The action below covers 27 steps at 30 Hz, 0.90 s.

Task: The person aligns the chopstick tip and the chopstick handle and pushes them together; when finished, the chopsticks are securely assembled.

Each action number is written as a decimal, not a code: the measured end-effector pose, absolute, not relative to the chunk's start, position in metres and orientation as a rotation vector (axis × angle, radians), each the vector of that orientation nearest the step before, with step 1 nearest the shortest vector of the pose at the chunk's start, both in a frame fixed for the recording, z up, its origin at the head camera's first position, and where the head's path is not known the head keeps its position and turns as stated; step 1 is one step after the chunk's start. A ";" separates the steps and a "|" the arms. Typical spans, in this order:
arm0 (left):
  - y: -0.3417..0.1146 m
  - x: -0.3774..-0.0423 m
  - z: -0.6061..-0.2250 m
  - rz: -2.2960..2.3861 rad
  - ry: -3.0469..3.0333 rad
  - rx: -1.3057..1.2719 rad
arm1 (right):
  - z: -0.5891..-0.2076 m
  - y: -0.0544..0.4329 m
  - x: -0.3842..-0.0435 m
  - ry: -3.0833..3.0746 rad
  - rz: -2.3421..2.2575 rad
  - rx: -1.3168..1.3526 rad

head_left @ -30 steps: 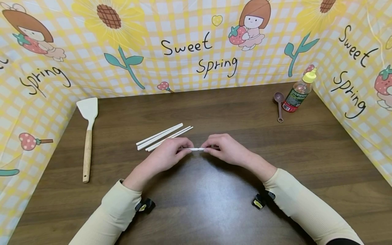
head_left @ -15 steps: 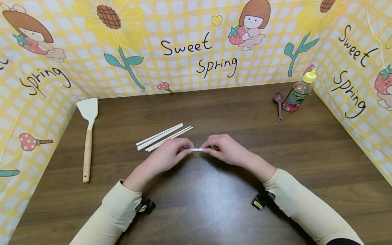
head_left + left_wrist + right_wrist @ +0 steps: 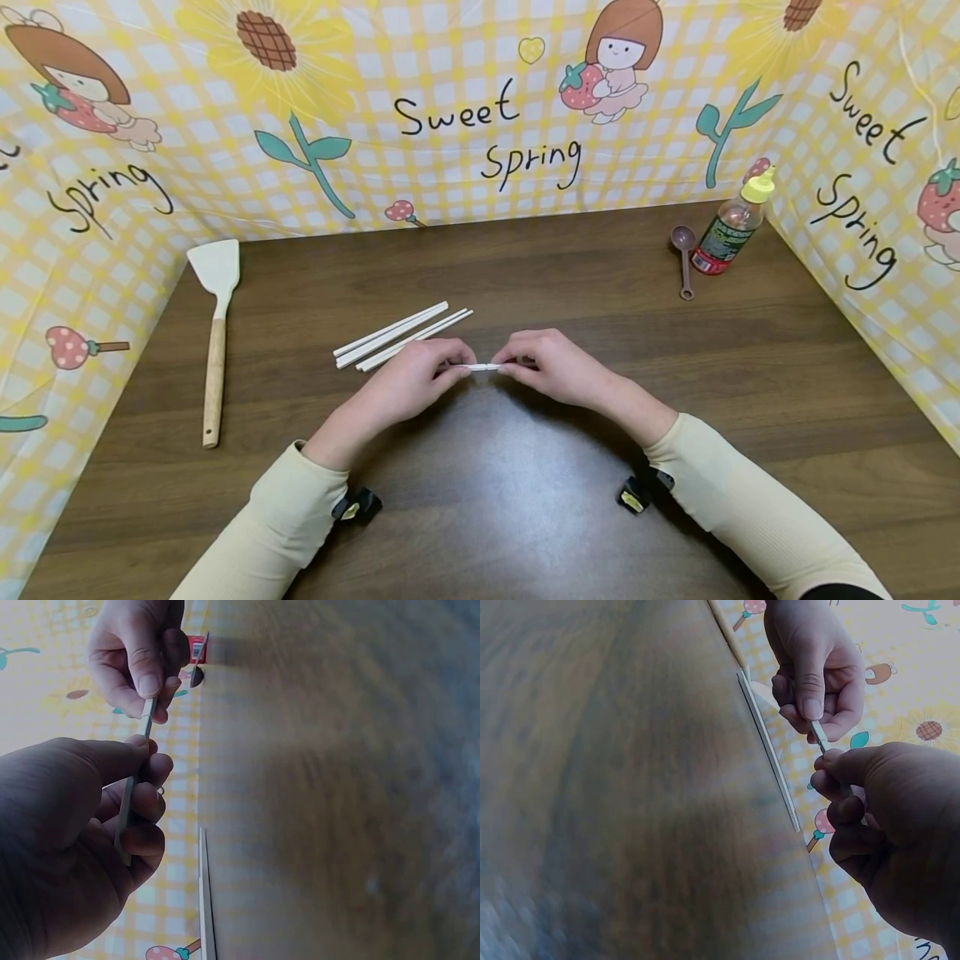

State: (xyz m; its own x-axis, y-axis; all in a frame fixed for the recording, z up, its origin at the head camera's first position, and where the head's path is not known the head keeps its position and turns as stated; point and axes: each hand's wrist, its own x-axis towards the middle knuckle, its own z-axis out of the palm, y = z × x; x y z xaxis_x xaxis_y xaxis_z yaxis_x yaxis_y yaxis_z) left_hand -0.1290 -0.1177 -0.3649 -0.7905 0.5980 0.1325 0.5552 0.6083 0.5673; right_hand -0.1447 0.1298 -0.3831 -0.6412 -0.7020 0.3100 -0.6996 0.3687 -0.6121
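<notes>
In the head view my left hand (image 3: 405, 379) and right hand (image 3: 562, 367) face each other over the middle of the table. Between them runs a slim white chopstick (image 3: 483, 367), its short middle stretch showing a seam or notch. Each hand pinches it between thumb and fingers, one on either side of that mark. In the left wrist view one end of the chopstick (image 3: 127, 817) lies along the left palm; the right palm hides most of the other end. Several more white chopsticks (image 3: 392, 335) lie side by side on the table, just beyond the left hand.
A white spatula (image 3: 215, 333) with a wooden handle lies at the left. At the back right stand a yellow-capped bottle (image 3: 726, 237) and, beside it, a brown measuring spoon (image 3: 684, 258). Patterned yellow cloth (image 3: 450, 100) walls the wooden table (image 3: 487, 500) at the back and sides.
</notes>
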 end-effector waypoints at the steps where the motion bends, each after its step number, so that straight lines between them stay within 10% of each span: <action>1: -0.118 -0.129 -0.365 0.934 2.753 0.987 | -0.383 0.130 -0.145 2.596 -1.159 -1.330; 27: -0.116 -0.126 -0.364 0.934 2.780 1.004 | -0.382 0.129 -0.143 2.596 -1.144 -1.327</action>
